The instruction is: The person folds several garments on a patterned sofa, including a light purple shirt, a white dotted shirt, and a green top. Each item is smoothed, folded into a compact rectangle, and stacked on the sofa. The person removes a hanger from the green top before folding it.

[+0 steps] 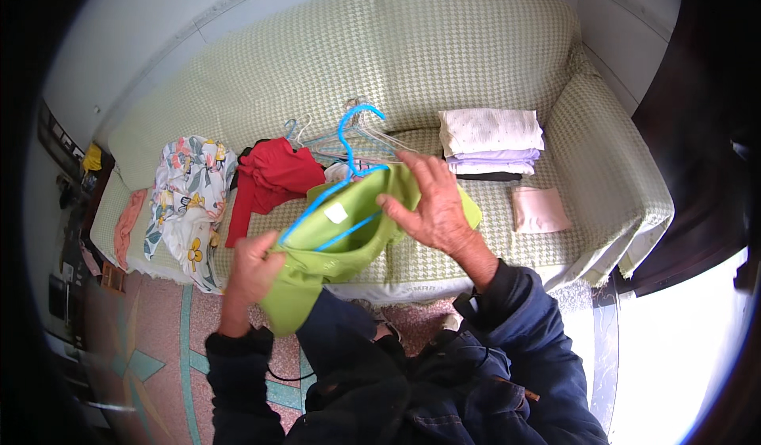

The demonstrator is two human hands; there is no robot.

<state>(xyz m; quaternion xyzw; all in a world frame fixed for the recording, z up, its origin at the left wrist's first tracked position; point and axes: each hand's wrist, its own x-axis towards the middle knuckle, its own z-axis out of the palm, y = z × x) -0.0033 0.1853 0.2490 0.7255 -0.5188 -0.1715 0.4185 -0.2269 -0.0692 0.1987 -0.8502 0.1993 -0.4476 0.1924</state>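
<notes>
A green garment point(357, 260) hangs on a blue plastic hanger point(346, 141) in front of me, its neck opening stretched wide around the hanger's arms. My left hand point(255, 269) pinches the garment's edge near the hanger's left end. My right hand point(431, 207) lies against the garment on the other side, thumb and fingers spread; whether it grips the cloth I cannot tell. Part of the hanger's right arm is hidden by the cloth. A white label shows inside the garment.
The covered sofa point(469, 46) holds a floral garment point(193, 207), a red garment point(276, 174), several wire hangers point(333, 141), a stack of folded clothes point(490, 138) and a folded pink cloth point(540, 209). A salmon-coloured cloth point(128, 225) lies at the left end.
</notes>
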